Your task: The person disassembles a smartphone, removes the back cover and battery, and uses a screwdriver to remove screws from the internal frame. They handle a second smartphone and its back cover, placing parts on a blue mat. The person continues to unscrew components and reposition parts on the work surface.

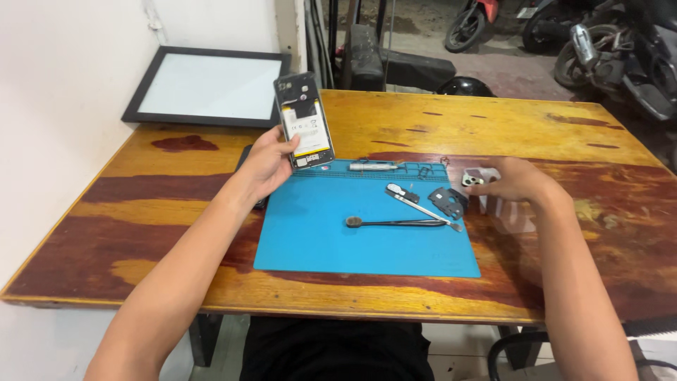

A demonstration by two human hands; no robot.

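Observation:
My left hand (266,164) holds an opened phone (304,120) upright above the table, its back cover off and the battery and boards showing. My right hand (518,180) rests at the right edge of the blue work mat (317,240), fingers closed on a small camera part (474,179) over a clear plastic piece (508,212). On the mat lie a black brush (395,223), a thin metal pry tool (423,208), two small black phone covers (448,201) and a screwdriver (374,166).
The wooden table (493,127) carries a dark object (245,156) partly hidden behind my left hand. A black-framed white panel (211,86) leans against the wall at back left. Motorbikes (620,49) stand behind the table, with a dark helmet (462,87) at its far edge.

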